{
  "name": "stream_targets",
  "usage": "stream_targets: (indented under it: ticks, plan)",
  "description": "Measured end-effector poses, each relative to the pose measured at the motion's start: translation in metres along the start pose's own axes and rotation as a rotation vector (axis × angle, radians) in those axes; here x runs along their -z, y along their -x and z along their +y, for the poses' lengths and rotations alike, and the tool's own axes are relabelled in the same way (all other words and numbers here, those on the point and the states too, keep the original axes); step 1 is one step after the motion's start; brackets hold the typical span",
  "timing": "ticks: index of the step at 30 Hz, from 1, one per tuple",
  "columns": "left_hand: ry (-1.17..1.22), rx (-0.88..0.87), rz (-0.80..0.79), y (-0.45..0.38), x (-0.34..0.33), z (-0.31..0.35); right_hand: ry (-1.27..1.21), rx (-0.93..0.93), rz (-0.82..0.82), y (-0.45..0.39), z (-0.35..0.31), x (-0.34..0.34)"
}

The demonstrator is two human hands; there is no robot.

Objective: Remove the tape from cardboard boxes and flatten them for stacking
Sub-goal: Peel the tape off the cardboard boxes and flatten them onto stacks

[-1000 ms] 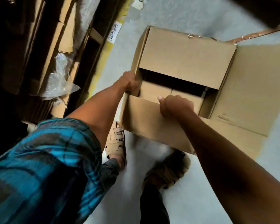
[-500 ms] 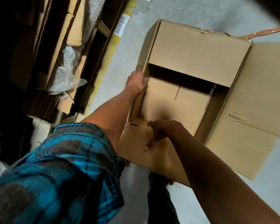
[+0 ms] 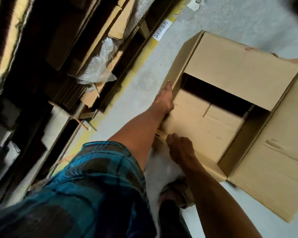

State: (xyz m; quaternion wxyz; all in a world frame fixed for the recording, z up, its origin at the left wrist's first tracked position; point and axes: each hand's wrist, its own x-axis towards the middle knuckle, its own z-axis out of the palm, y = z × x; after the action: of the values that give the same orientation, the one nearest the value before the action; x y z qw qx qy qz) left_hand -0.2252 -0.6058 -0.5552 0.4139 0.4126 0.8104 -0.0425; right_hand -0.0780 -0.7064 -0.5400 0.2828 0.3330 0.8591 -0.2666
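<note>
Head view: I look down on a cardboard box (image 3: pixel 205 124) standing open on the grey floor (image 3: pixel 144 69). My left hand (image 3: pixel 164 100) lies flat, fingers straight, against its left wall; my right hand (image 3: pixel 181 148), fingers spread, presses its near flap beside a sandal (image 3: pixel 179 193).

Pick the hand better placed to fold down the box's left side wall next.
Left, probably. The left hand already lies along the left side wall of the cardboard box, fingers up its edge. The right hand sits lower, at the near flap's corner.
</note>
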Motion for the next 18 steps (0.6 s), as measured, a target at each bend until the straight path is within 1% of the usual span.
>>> stream_targets:
  ticks: [1,3,5,6,7,8,10,13,15,18]
  plan:
    - [-0.021,0.018,0.002,0.002,-0.002,0.001,-0.027,-0.008,-0.040,0.004,-0.004,0.000]
    - [-0.062,0.060,0.020,0.003,-0.001,0.005,-0.074,-0.037,-0.046,0.005,-0.005,-0.003]
    - [-0.078,0.118,0.062,-0.002,0.004,0.013,-0.261,-0.036,-0.128,-0.004,0.008,-0.002]
    - [-0.072,0.138,0.086,-0.007,0.008,0.018,-0.357,-0.036,-0.229,-0.009,0.017,0.002]
    - [-0.073,0.136,0.109,-0.012,0.013,0.025,-0.406,-0.050,-0.274,-0.013,0.029,0.010]
    - [-0.089,0.118,0.126,-0.016,0.019,0.033,-0.428,-0.089,-0.254,-0.019,0.043,0.017]
    - [-0.170,0.085,0.132,-0.024,0.033,0.045,-0.406,-0.187,-0.139,-0.032,0.071,0.037]
    - [-0.236,0.049,0.069,-0.031,0.046,0.054,-0.311,-0.328,0.019,-0.044,0.100,0.071]
    - [-0.233,0.038,0.028,-0.032,0.044,0.058,-0.300,-0.424,0.161,-0.046,0.107,0.090]
    - [-0.235,0.037,0.005,-0.029,0.040,0.062,-0.262,-0.456,0.278,-0.043,0.096,0.103]
